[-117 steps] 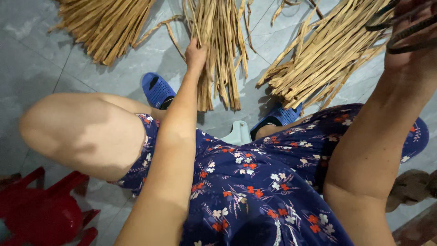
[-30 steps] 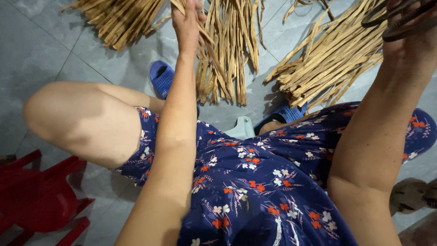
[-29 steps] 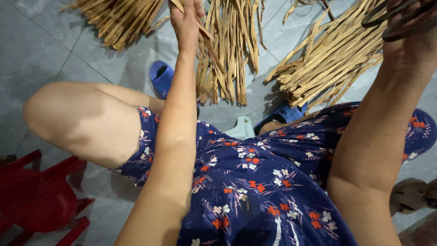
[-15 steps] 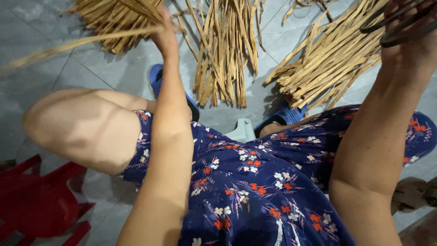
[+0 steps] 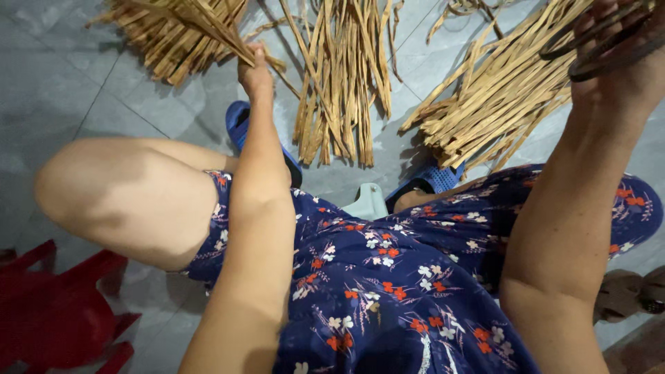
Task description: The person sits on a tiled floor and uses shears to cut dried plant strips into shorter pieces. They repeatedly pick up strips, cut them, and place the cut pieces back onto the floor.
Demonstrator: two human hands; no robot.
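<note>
Head view: outstretched left hand [image 5: 255,73] fingers pinch a straw strip [image 5: 208,28]; raised right hand [image 5: 616,62] grips dark strips [image 5: 596,52].

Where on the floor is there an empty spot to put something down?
The widest bare tile is at the left, bordered by the left strip pile, the knee and the red stool. A narrow gap runs between the middle bundle and the right pile. Around the left hand and blue sandals it is crowded.
</note>
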